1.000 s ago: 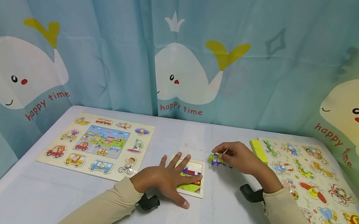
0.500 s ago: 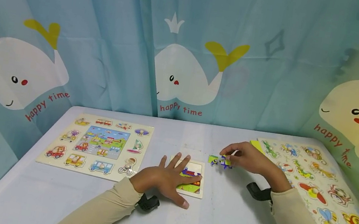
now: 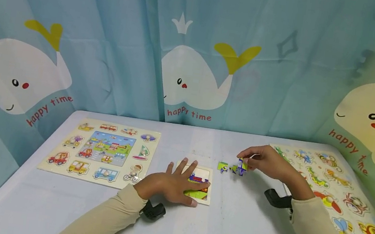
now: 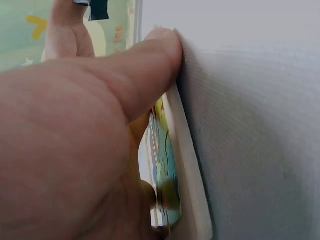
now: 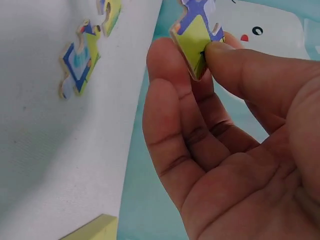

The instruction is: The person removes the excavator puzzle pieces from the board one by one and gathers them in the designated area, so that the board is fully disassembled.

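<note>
A right hand (image 3: 266,161) pinched a purple-and-green jigsaw piece (image 3: 241,165) near two loose pieces (image 3: 223,167); the left hand (image 3: 174,184), fingers spread, rested on a puzzle tray (image 3: 209,195).

my head view looks forward and down across the table (image 3: 236,229); each wrist view (very near) faces my fingers (image 5: 162,115), sharing that table.

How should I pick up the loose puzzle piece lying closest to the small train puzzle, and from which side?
Probably best to pinch the loose piece by its near and far edges, coming down from above. It lies flat on the table with no knob showing, and the neighbouring piece is just to its right, so those two edges look freer.
</note>
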A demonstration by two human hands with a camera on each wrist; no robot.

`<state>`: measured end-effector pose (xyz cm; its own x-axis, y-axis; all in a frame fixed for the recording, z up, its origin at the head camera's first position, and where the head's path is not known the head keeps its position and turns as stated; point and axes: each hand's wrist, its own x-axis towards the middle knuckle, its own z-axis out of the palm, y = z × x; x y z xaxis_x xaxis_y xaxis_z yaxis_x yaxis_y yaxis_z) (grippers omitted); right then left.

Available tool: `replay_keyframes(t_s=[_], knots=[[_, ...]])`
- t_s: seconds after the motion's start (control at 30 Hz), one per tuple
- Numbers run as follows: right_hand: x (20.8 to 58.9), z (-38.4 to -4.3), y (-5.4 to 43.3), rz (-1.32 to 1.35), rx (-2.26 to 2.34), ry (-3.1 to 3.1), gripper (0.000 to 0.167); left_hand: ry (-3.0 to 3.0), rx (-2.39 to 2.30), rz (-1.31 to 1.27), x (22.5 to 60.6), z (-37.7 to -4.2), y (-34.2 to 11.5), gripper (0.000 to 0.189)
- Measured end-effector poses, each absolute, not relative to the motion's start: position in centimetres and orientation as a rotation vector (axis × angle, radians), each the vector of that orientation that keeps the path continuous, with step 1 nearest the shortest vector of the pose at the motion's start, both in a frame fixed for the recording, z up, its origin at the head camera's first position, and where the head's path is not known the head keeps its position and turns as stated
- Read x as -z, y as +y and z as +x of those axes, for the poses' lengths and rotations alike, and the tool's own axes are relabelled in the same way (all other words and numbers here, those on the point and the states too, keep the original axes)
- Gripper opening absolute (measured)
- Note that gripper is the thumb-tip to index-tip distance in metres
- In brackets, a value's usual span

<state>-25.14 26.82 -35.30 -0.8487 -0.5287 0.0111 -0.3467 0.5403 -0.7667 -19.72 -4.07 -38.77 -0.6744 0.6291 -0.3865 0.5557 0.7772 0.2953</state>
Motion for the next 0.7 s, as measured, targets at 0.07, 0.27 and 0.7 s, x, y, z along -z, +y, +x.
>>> replay_keyframes(t_s=[0.07,0.27,0.7], knots=[[35.2,-25.2,26.9,-0.747,1.2,2.559,0.021,2.501,-0.221,0.883,38.8,-19.8,-4.2,0.064],[35.3,-25.2,27.4,-0.752,1.133,2.594,0.02,2.513,-0.229,0.878,39.1,-19.9,-4.1,0.064],[36.3,-25.9,29.2,-0.664,1.073,2.587,0.019,2.583,-0.27,0.825,39.5,-19.9,-4.0,0.065]])
